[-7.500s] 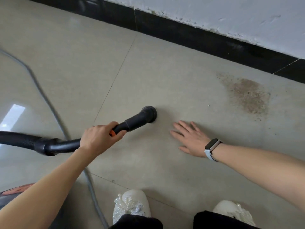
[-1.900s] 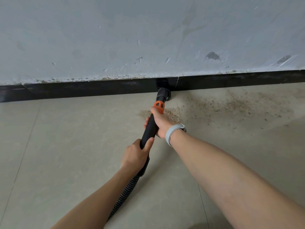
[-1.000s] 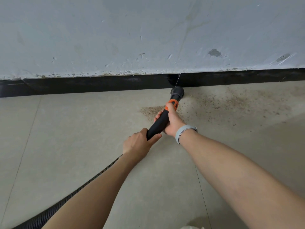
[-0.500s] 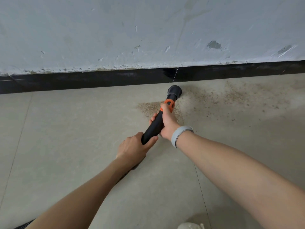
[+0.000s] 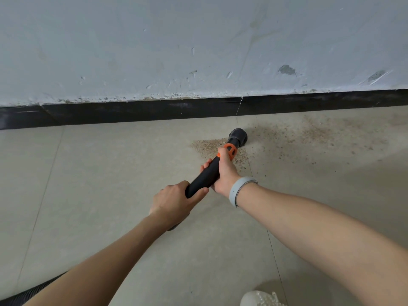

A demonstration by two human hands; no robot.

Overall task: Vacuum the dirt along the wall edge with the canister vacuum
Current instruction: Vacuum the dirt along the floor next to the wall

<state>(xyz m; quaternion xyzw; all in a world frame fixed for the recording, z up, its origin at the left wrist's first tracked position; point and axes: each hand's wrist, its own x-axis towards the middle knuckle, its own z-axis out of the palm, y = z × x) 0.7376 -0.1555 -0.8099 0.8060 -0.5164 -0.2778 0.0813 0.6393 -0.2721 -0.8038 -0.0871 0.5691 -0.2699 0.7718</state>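
1. Evidently, both hands shared one tool: the left hand [image 5: 174,202] was wrapped around the rear of the black vacuum wand [image 5: 204,178], while the right hand [image 5: 223,173] was clamped around it further forward, thumb just behind the orange collar [image 5: 229,150]. A two-handed hold of this kind probably served to steer and press the tip.
2. The round nozzle [image 5: 238,136] was set low over the floor [image 5: 110,173], near the black skirting [image 5: 132,113] but not touching it, at the inner edge of the dirt.
3. A dense tan dirt pile [image 5: 206,145] lay just left of the nozzle, partly hidden by the wand; a thinner scatter of grit [image 5: 313,135] spread rightwards along the skirting. Judged from this, much of the dirt remained to be collected.
4. The ribbed hose [image 5: 28,292] trailed off at the lower left corner of the view; the canister itself was not visible.
5. A grey wristband [image 5: 239,188] sat on the right wrist, and a white shoe [image 5: 260,299] showed at the bottom edge.
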